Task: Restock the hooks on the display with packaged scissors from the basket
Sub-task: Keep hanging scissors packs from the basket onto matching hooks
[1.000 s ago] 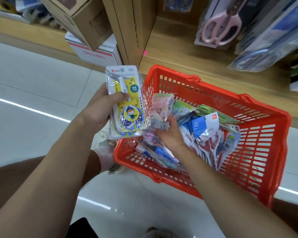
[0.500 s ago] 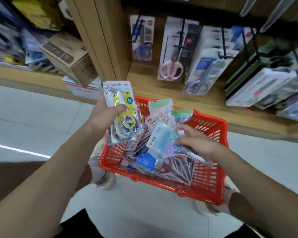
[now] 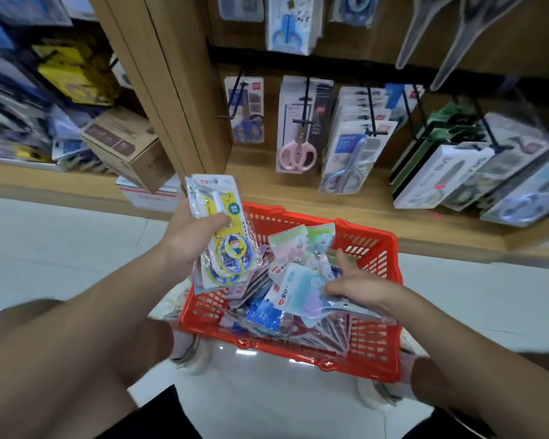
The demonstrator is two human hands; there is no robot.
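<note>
A: You had your left hand [image 3: 191,237] clamped on the yellow pack [image 3: 227,239] of scissors, thumb across its front and fingers curled behind it; you held it upright over the left edge of the basket [image 3: 373,353], well short of the hooks [image 3: 305,103].

B: Your right hand [image 3: 358,289] pinched the pastel pack [image 3: 298,289], thumb pressed on top, one finger sticking out straight; that pack was just above the heap [image 3: 265,315] in the basket.

A: So two packs were in hand and neither was on a hook; I'd judge you were at the picking stage, with no hanging begun for these.

B: The basket was piled with packs; most of the restocking was left, I'd say.

A: The hooks on the display [image 3: 298,193] already carried packs, the pink scissors [image 3: 297,155] among them; which hook suited yours I could not tell.
</note>
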